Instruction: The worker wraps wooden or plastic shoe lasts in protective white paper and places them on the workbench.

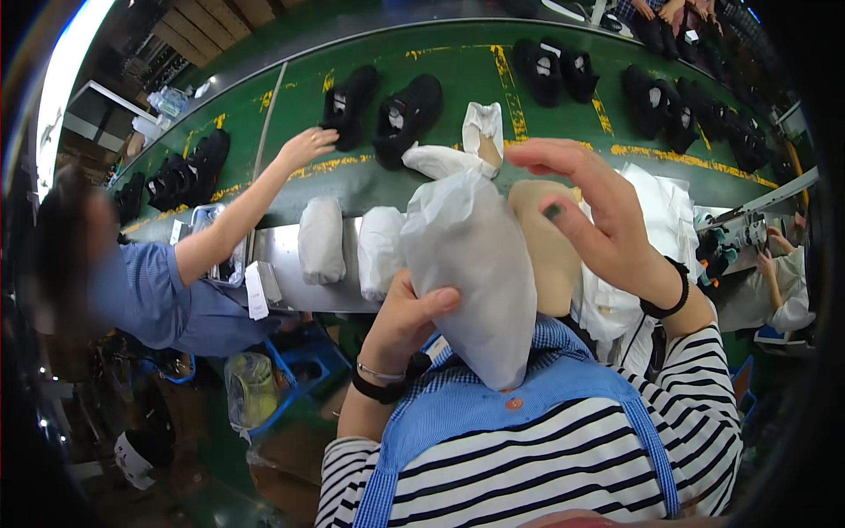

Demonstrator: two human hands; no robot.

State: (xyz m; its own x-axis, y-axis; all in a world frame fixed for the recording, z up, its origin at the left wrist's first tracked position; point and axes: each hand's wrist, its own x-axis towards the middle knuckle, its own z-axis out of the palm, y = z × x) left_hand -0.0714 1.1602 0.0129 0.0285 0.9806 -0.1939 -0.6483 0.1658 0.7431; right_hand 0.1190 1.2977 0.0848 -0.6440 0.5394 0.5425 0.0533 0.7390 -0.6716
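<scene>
My left hand (407, 319) held the white paper-wrapped bundle (466, 264) upright against my chest, thumb across its lower front, the other fingers closed round the back — out of sight, so how firm that grip was I could not tell. The right hand (591, 216) hovered open just beside the bundle's upper right, fingers spread and curled, gripping nothing; whether the fingertips touched the paper I could not tell. The twisted paper top (451, 158) stood loose above, one tail pointing left. Risks, as judged: the paper looked smooth and slack, and with only one hand bearing the bundle it could slide down through the thumb and drop toward my apron (528, 400). If the right hand pressed near the top without support below, the wrap could tear or come undone at the twist. Two more wrapped bundles (321, 239) lay on the steel worktop (286, 255) just beyond — swinging mine forward could knock them toward the edge. A co-worker's arm (242, 211) reached across to the left toward the black shoes (409, 114) on the green conveyor (458, 70); it stood well apart from my hands, but a wide move left could meet it.
</scene>
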